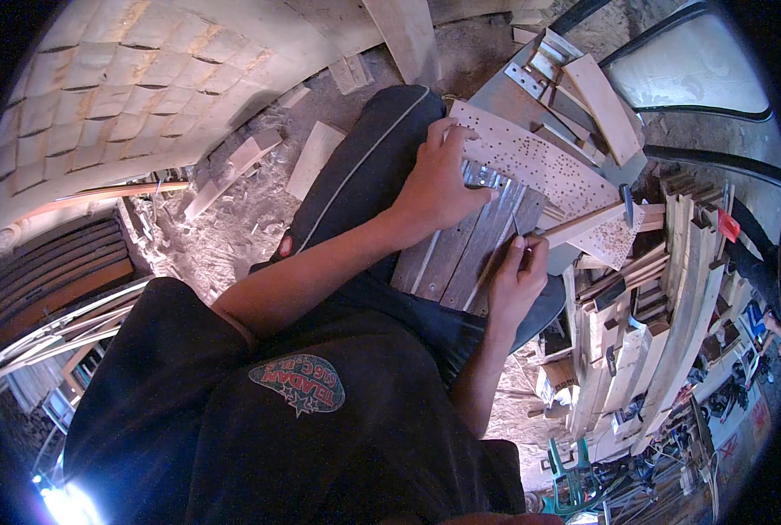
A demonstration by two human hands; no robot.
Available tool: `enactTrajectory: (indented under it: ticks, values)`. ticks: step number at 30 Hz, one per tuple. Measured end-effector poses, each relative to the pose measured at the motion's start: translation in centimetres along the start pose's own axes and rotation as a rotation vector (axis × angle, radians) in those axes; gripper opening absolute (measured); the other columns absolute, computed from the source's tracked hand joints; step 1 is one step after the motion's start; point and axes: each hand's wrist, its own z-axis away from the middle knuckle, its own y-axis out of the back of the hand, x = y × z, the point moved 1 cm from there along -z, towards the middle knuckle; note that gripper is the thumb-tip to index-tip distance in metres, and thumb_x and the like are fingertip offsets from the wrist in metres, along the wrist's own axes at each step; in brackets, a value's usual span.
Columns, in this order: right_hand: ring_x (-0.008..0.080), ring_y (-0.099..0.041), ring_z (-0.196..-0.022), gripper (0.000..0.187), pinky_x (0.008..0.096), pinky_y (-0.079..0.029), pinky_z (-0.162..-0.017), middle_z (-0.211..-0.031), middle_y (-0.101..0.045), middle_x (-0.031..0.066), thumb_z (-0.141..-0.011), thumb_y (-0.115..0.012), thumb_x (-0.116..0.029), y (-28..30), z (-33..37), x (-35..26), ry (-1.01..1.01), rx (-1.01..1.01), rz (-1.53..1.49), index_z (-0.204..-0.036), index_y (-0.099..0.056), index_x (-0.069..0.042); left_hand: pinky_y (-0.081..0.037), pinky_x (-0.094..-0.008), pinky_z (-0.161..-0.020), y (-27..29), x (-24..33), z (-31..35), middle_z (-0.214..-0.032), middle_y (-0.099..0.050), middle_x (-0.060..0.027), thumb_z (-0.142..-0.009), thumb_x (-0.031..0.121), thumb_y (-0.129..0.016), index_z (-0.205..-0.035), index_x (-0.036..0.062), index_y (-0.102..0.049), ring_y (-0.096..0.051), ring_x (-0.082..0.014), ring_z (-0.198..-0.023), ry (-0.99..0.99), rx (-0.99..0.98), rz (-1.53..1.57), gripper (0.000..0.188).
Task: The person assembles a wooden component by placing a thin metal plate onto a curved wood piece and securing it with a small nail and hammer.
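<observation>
The left hand (447,188) lies over the upper end of a brown plank block (474,254), which is placed on the lap of the person and bears narrow metal strips along its length. The thumb and the fingers of this hand are spread apart, near the edge of a pale board (574,179) full of small holes. The right hand (517,276) is beside the block, with thumb and forefinger together on a thin dark rod (516,224). Just next to these fingers ends the wooden handle of a hammer (583,226), whose head is above the pale board; I cannot tell if the hand also holds it.

Concerning containers, at the right a small carton (557,378) stands beside stacked timber (683,297); its content is too small to tell. Beyond the pale board, a grey surface (500,90) carries metal pieces and wooden offcuts (605,109).
</observation>
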Motion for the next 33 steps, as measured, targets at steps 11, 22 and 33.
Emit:
enactTrajectory:
  ticks: [11, 22, 33]
  values:
    - [0.0367, -0.061, -0.075, 0.016, 0.0431, -0.049, -0.069, -0.084, -0.060, 0.0199, -0.098, -0.057, -0.013, 0.5, -0.2, -0.4, 0.033, -0.025, 0.073, -0.094, -0.055, 0.002, -0.043, -0.0459, -0.106, -0.2, 0.3, -0.3, -0.126, -0.047, -0.0223, -0.063, 0.017, -0.091, -0.120, 0.0032, -0.049, -0.050, -0.0414, -0.123, 0.071, 0.000, -0.055, 0.072]
    - [0.0257, -0.072, -0.080, 0.012, 0.0356, -0.055, -0.075, -0.086, -0.071, 0.0158, -0.091, -0.069, -0.009, 2.4, -4.7, -6.6, 0.363, -0.074, 0.178, -0.093, -0.067, 0.003, -0.045, -0.0460, -0.102, 0.0, 0.6, -0.4, -0.121, -0.050, -0.0231, -0.066, 0.017, -0.090, -0.118, 0.0018, -0.050, -0.052, -0.0422, -0.119, 0.081, -0.003, -0.038, 0.068]
    - [0.0351, -0.069, -0.077, 0.008, 0.0425, -0.053, -0.071, -0.086, -0.070, 0.0193, -0.089, -0.067, -0.006, 1.0, -6.7, -7.5, 0.488, -0.163, 0.339, -0.090, -0.068, 0.003, -0.046, -0.0467, -0.098, -0.1, 0.6, -0.4, -0.120, -0.051, -0.0223, -0.065, 0.016, -0.091, -0.117, 0.0029, -0.050, -0.054, -0.0418, -0.115, 0.103, -0.002, -0.005, 0.067]
